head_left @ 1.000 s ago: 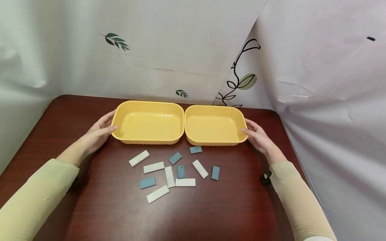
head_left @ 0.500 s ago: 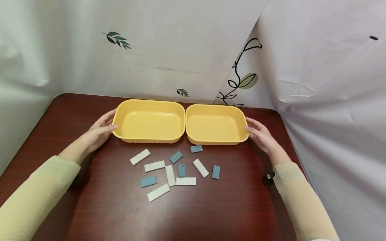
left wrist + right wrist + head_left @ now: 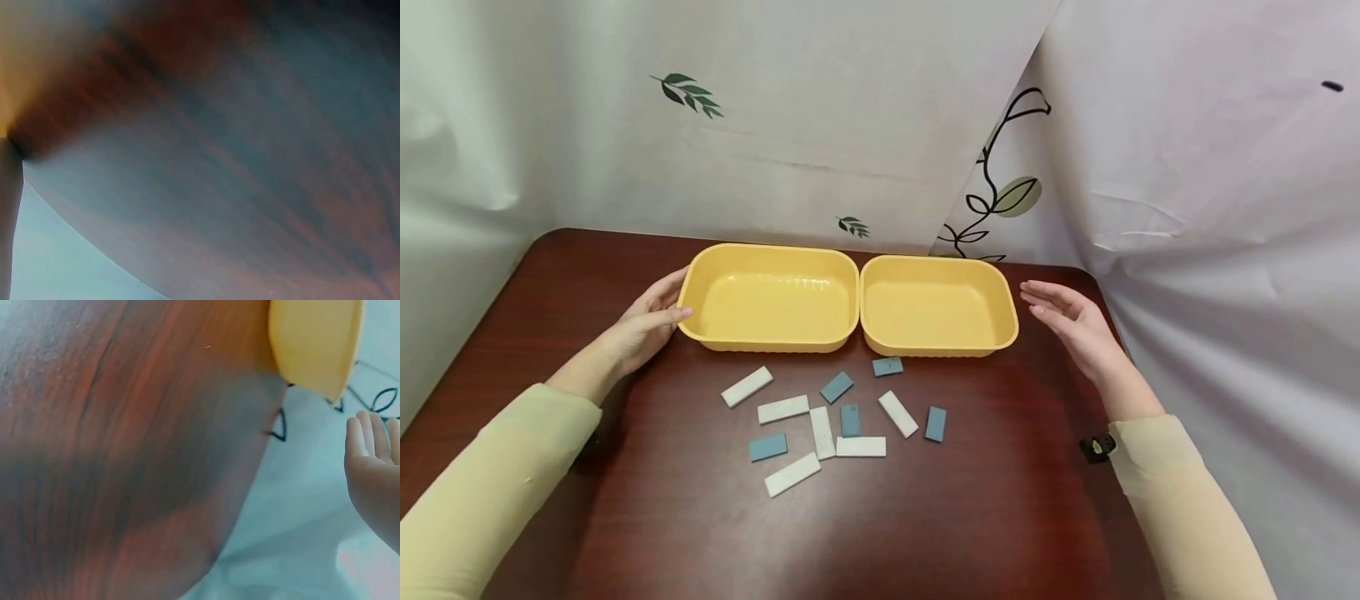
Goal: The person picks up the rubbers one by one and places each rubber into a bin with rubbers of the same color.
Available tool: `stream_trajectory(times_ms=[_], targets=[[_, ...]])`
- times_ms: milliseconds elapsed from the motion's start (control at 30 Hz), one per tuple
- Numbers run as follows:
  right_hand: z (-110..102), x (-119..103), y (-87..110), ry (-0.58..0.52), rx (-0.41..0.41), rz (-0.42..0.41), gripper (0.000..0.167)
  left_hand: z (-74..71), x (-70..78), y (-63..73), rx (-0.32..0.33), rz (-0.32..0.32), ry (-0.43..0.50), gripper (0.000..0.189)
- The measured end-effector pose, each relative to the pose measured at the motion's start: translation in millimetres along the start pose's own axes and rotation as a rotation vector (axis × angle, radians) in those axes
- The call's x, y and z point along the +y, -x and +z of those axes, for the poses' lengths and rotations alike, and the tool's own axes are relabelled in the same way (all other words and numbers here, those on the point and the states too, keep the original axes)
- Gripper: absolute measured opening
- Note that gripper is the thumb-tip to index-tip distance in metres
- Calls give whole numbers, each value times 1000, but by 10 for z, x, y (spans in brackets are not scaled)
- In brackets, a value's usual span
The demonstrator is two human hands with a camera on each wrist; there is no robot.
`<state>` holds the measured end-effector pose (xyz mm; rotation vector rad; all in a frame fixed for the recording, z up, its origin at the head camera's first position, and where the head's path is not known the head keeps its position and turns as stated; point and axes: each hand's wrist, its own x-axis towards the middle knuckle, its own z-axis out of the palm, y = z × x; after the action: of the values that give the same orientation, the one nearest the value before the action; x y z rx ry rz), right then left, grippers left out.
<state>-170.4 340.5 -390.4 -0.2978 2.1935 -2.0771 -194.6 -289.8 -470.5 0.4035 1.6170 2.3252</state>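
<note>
Two yellow plastic bins stand side by side at the back of the table, the left bin against the smaller right bin. My left hand grips the left bin's outer end, thumb on the rim and fingers partly hidden behind its wall. Off the right bin's outer end, with a gap between, is my right hand, fingers extended and holding nothing. In the right wrist view, that hand shows near the bin's yellow wall. The left wrist view is mostly blurred table.
In front of the bins lie several white blocks and several shorter blue blocks, scattered on the dark red-brown table. A white sheet with leaf prints hangs behind the table, and pale sheeting hangs along the right side.
My right hand has let go of the right bin and moved away to the right. The left hand keeps its hold; bins and blocks stay in place.
</note>
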Motion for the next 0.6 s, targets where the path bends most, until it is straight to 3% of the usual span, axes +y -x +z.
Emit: stream_trajectory(times_ms=[333,600], targets=[[295,-132,117,198,-117,7,33,-43,-30,-35,14,-15,-9,59],[602,-130,174,216,-200,50,34,-44,-28,-37,15,-14,-5,58]])
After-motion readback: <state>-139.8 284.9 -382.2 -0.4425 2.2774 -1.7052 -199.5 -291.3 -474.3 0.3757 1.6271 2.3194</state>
